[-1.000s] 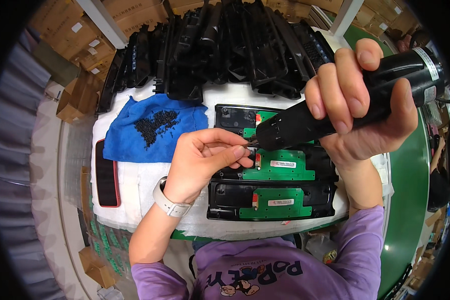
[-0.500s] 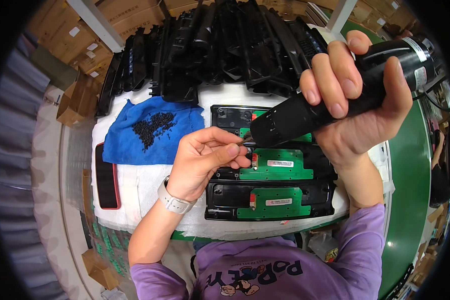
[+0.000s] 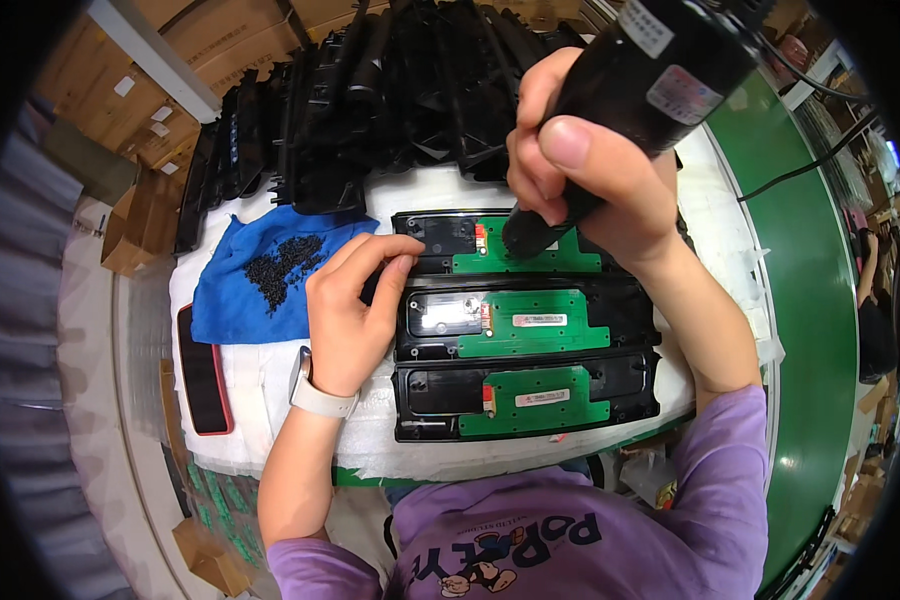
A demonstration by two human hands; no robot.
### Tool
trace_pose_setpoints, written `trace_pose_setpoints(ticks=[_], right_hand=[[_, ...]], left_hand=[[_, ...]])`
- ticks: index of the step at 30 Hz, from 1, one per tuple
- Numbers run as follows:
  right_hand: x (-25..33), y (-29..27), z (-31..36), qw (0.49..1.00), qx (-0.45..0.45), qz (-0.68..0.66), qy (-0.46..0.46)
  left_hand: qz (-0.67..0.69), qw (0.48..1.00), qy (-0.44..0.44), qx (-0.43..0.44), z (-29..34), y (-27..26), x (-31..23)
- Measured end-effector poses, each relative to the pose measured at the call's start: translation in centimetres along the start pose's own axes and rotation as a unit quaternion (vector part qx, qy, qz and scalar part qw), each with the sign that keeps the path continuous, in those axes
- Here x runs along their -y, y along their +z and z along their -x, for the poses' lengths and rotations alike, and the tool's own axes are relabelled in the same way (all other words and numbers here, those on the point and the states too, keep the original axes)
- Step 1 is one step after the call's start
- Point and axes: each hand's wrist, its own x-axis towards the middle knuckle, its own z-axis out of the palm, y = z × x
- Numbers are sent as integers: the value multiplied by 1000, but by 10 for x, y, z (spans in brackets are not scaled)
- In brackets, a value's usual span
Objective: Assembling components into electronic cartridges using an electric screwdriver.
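Far panel (image 3: 448, 232): black tray, farthest of three on the table (image 3: 270, 392), straight ahead of the person. Long axis runs left to right across the body. Green circuit board (image 3: 482, 262) set in it, a red connector (image 3: 481, 238) at the board's left edge.

Key relation: the nose of the black power driver (image 3: 620, 88) points down and leftward onto this board, right of the connector. Body of the tool slants up to the right. Left hand (image 3: 355, 305) lies at the panel's left end; right hand (image 3: 610, 190) is above its right half. Both are close; the left is the one at the panel itself.

Hands: right wrapped firmly round the driver. Left has index finger and thumb at the panel's end, other fingers bent; cannot tell whether they pinch the rim or only rest there.

Nearer the person: middle panel (image 3: 440, 315) and near panel (image 3: 435, 390), parallel to the first. To the left, blue cloth (image 3: 220, 312) bearing small dark pieces (image 3: 280, 270), probably screws.

Hidden: driver's bit and any contact point; panel's right end, partly behind the right hand and wrist. Driver's rear is cut by the upper edge.
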Motion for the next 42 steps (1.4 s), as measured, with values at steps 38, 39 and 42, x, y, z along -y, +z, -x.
trace_pose_setpoints(ticks=[38, 39, 42], right_hand=[[14, -5, 2, 961, 109, -233, -104], [17, -1, 6, 964, 78, -236, -95], [24, 9, 18, 968, -14, -240, -66]], left_hand=[[370, 910, -162, 94, 12, 1, -7], [380, 905, -169, 92, 12, 1, -7], [429, 878, -198, 80, 15, 3, -6]])
